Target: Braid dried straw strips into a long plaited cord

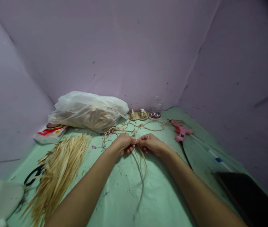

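Note:
My left hand (125, 143) and my right hand (149, 144) meet near the middle of the green table (124, 195), thumbs and fingertips pinching thin tan fibre strands (141, 167) between them. The loose ends of the strands hang down toward me over the table surface. Just beyond my fingers, a knotted, net-like length of twisted fibre cord (151, 127) spreads left and right. The exact knot at my fingertips is too small to make out.
Left: dried fibre bundle (60, 170), black scissors (33, 176), red-and-white packet (51, 134), white object (0, 198). Back: plastic bag (90, 110), woven piece (138, 115), bead container (155, 114). Right: pink glue gun (183, 130) with black cord, clear sticks (215, 157), dark flat object (247, 195).

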Demonstrator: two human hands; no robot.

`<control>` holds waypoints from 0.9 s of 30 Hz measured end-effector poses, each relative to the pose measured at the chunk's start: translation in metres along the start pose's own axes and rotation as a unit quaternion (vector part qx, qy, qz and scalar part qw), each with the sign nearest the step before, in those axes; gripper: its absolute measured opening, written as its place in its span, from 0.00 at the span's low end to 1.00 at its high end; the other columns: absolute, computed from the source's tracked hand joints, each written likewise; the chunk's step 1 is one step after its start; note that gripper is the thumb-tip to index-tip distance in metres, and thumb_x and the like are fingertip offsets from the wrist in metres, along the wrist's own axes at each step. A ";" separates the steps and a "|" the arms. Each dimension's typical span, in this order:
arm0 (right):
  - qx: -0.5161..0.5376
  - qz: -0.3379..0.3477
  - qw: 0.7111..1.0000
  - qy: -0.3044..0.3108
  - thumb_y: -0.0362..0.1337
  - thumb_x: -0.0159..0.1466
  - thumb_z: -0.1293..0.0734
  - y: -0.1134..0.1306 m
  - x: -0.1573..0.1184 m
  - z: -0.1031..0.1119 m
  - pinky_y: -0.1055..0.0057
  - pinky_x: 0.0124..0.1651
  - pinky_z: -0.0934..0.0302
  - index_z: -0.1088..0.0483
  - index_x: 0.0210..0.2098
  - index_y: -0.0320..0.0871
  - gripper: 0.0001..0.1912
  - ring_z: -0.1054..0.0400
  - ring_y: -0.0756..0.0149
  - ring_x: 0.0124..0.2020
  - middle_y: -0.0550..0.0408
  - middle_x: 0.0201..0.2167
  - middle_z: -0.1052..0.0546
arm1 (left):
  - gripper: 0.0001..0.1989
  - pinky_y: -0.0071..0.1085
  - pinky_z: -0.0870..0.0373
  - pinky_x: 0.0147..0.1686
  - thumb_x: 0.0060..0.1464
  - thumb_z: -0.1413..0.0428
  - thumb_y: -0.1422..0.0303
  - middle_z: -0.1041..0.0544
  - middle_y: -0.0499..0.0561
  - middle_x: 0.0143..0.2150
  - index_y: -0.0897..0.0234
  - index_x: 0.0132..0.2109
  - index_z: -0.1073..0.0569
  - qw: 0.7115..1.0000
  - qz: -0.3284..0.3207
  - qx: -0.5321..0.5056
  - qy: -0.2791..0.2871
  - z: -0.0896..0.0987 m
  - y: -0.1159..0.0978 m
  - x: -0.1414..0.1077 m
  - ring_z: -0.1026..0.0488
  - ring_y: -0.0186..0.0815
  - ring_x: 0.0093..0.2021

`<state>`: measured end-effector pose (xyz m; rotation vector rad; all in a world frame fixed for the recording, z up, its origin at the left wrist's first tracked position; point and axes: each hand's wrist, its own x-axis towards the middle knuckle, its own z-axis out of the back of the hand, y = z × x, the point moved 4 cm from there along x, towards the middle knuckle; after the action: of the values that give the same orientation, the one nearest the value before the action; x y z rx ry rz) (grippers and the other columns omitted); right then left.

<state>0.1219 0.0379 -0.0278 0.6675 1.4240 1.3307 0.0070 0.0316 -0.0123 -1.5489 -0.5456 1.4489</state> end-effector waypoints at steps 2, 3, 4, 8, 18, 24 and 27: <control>-0.093 0.016 0.996 -0.011 0.32 0.48 0.39 0.003 -0.001 0.001 0.78 0.15 0.53 0.34 0.20 0.38 0.03 0.49 0.77 0.11 0.64 0.09 0.40 | 0.06 0.21 0.54 0.11 0.39 0.51 0.77 0.41 0.44 0.11 0.67 0.18 0.38 0.997 -0.028 0.065 -0.042 0.003 0.000 0.001 0.47 0.24 0.11; -0.153 0.035 0.987 -0.018 0.32 0.48 0.39 0.007 -0.002 0.002 0.78 0.16 0.53 0.34 0.20 0.38 0.04 0.47 0.77 0.12 0.62 0.10 0.38 | 0.06 0.22 0.55 0.11 0.38 0.51 0.76 0.42 0.44 0.10 0.67 0.18 0.39 0.992 -0.040 0.099 -0.062 0.004 0.000 0.003 0.47 0.24 0.10; -0.219 0.063 0.973 -0.028 0.32 0.49 0.39 0.012 -0.004 0.002 0.78 0.18 0.52 0.32 0.21 0.38 0.05 0.45 0.76 0.14 0.61 0.12 0.36 | 0.07 0.22 0.55 0.11 0.37 0.50 0.77 0.44 0.43 0.09 0.67 0.17 0.39 0.987 -0.051 0.129 -0.083 0.006 0.000 0.005 0.48 0.25 0.10; -0.456 0.143 0.874 -0.095 0.32 0.50 0.39 0.033 -0.016 -0.002 0.76 0.25 0.49 0.28 0.25 0.40 0.08 0.35 0.69 0.25 0.52 0.22 0.26 | 0.07 0.22 0.58 0.13 0.34 0.49 0.78 0.47 0.41 0.09 0.67 0.17 0.40 0.976 -0.089 0.158 -0.124 0.007 0.003 0.014 0.50 0.23 0.11; -0.581 0.073 0.799 -0.139 0.35 0.50 0.38 0.051 -0.037 -0.022 0.69 0.29 0.45 0.26 0.31 0.39 0.12 0.31 0.56 0.31 0.40 0.29 0.25 | 0.09 0.22 0.58 0.12 0.36 0.51 0.77 0.46 0.42 0.09 0.65 0.15 0.43 0.994 -0.004 0.029 -0.107 -0.001 0.002 0.003 0.49 0.23 0.10; -0.566 0.086 0.813 -0.108 0.33 0.51 0.38 0.051 -0.037 -0.028 0.69 0.29 0.45 0.26 0.29 0.39 0.10 0.31 0.56 0.30 0.40 0.28 0.25 | 0.06 0.20 0.60 0.12 0.33 0.51 0.76 0.43 0.43 0.09 0.66 0.15 0.42 0.999 0.002 0.027 -0.041 0.006 0.003 0.003 0.49 0.22 0.10; -0.540 0.089 0.834 -0.075 0.31 0.48 0.37 0.053 -0.041 -0.024 0.72 0.26 0.47 0.26 0.26 0.39 0.08 0.32 0.60 0.26 0.43 0.25 0.24 | 0.05 0.20 0.60 0.11 0.31 0.50 0.76 0.43 0.42 0.10 0.67 0.17 0.40 0.999 -0.031 0.035 -0.022 0.009 0.003 0.005 0.48 0.22 0.10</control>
<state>0.1003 0.0047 0.0316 0.1120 0.3084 1.8899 -0.0008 0.0370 -0.0166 -1.4354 -0.5583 1.4430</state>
